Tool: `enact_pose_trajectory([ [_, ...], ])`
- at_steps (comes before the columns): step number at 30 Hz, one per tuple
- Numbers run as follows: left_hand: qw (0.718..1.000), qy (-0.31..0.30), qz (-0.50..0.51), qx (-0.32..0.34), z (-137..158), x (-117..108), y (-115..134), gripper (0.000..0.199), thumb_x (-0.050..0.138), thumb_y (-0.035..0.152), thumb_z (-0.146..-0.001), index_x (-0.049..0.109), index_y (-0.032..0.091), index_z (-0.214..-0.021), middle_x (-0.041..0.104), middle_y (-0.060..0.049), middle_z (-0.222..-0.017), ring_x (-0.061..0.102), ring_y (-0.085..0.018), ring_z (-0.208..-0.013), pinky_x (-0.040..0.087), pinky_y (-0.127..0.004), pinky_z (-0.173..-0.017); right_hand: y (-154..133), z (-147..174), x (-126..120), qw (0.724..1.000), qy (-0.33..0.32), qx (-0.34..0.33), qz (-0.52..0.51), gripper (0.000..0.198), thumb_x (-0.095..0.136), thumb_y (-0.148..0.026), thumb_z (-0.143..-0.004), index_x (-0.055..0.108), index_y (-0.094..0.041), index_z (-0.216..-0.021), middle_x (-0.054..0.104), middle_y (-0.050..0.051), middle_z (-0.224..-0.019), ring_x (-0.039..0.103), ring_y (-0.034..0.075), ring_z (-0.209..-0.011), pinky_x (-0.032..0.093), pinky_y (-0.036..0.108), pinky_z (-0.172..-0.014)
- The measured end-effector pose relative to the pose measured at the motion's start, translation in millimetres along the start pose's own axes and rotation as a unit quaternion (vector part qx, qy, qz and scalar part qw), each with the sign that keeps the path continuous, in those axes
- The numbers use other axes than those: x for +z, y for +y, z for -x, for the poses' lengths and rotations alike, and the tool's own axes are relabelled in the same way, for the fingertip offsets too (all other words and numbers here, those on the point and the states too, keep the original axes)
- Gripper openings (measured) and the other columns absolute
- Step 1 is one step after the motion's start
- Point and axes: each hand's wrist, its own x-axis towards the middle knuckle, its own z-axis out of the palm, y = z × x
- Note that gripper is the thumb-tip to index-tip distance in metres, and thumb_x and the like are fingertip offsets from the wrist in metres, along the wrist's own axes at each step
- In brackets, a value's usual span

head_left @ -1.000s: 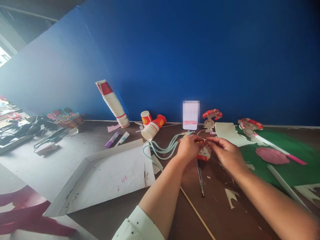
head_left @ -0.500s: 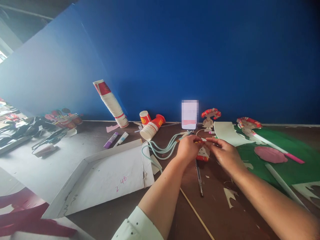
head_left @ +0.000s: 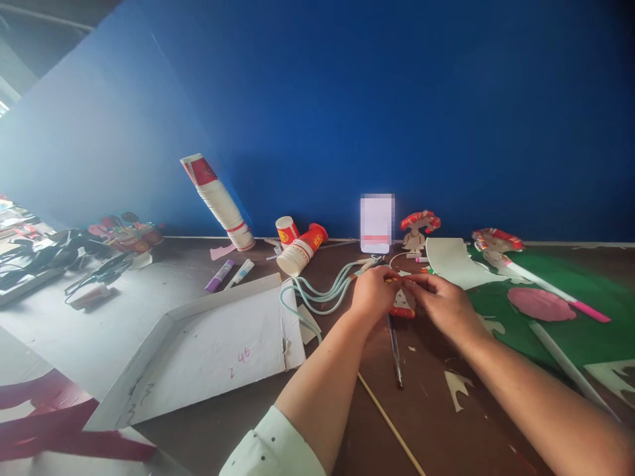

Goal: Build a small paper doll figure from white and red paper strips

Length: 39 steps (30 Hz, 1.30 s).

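Note:
My left hand (head_left: pixel 378 291) is closed, pinching the top of a small white paper cutout (head_left: pixel 405 301) with red and orange along its edges. From the other side my right hand (head_left: pixel 443 299) reaches in, its thumb and fingers pressed together at the same upper edge. The fingertips of both hands nearly meet there and cover part of the cutout. Just below lies a clear pen (head_left: pixel 395 354) on the brown table. Behind the hands a phone (head_left: pixel 376 225) with a blurred screen stands upright, and a similar red-topped paper figure (head_left: pixel 418 231) is beside it.
A shallow white box (head_left: pixel 198 370) lies left, near pale cables (head_left: pixel 330 301) and paper cups (head_left: pixel 300 251). A tall cup stack (head_left: pixel 221 205) leans against the blue panel (head_left: pixel 317 119). At right are a pink-ended marker (head_left: pixel 555 289), a pink disc (head_left: pixel 540 303) and paper scraps (head_left: pixel 457 390). A wooden stick (head_left: pixel 391 426) lies in front.
My right hand has moved slightly left, bringing its fingertips closer to those of my left hand. The left hand stays almost in place. The view has shifted a little.

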Motion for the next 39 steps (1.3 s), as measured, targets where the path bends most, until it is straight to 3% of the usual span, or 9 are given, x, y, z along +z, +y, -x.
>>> enact_pose_trajectory([
  [6,1.000,-0.002,-0.004,-0.006,-0.4,1.0,0.0,0.018,0.065,0.025,-0.083,0.076,0.021,-0.097,0.075,-0.004,-0.098,0.067,-0.020,-0.092,0.050,-0.028,-0.085,6.4,-0.6,3.7,1.000,0.009,-0.023,-0.018,0.026,0.070,-0.047,-0.073,0.070,-0.024,-0.086,0.077,0.006,-0.085,0.071,0.026,-0.082,0.053,0.038,-0.075],
  [11,1.000,-0.004,-0.004,-0.005,-0.3,1.6,0.1,0.017,0.066,0.026,-0.084,0.076,0.020,-0.097,0.075,-0.005,-0.098,0.067,-0.020,-0.093,0.050,-0.028,-0.084,-6.2,2.7,1.7,0.999,0.026,0.004,0.043,0.022,0.069,-0.044,-0.068,0.068,-0.024,-0.079,0.076,0.005,-0.079,0.070,0.026,-0.078,0.052,0.039,-0.076],
  [20,1.000,0.000,-0.014,-0.003,0.9,1.2,1.6,0.016,0.067,0.026,-0.084,0.076,0.020,-0.095,0.075,-0.005,-0.099,0.067,-0.021,-0.095,0.050,-0.029,-0.086,-11.1,4.0,1.5,0.998,0.025,0.017,0.060,0.020,0.068,-0.041,-0.068,0.067,-0.024,-0.079,0.076,0.007,-0.081,0.071,0.028,-0.081,0.052,0.040,-0.078],
  [28,1.000,-0.015,-0.017,0.012,1.6,-0.8,3.2,0.018,0.066,0.025,-0.083,0.075,0.021,-0.098,0.075,-0.004,-0.099,0.067,-0.020,-0.093,0.051,-0.029,-0.086,-4.8,2.0,1.2,0.998,0.011,0.008,0.063,0.026,0.065,-0.039,-0.072,0.073,-0.022,-0.090,0.077,0.007,-0.085,0.071,0.025,-0.080,0.052,0.038,-0.077],
  [36,1.000,-0.012,-0.011,0.010,1.5,-2.6,1.4,0.018,0.067,0.025,-0.082,0.075,0.020,-0.098,0.075,-0.004,-0.096,0.067,-0.019,-0.088,0.051,-0.028,-0.082,-5.1,1.7,0.1,1.000,-0.007,0.010,0.025,0.026,0.070,-0.041,-0.072,0.076,-0.023,-0.091,0.078,0.005,-0.090,0.071,0.026,-0.087,0.054,0.038,-0.083],
  [39,1.000,-0.007,-0.014,0.004,1.4,-4.4,2.0,0.016,0.066,0.024,-0.083,0.075,0.020,-0.097,0.075,-0.004,-0.096,0.066,-0.019,-0.089,0.050,-0.028,-0.084,-4.5,0.6,1.2,0.999,-0.016,0.040,-0.023,0.032,0.072,-0.047,-0.073,0.077,-0.024,-0.095,0.079,0.006,-0.096,0.072,0.028,-0.093,0.056,0.041,-0.085],
])
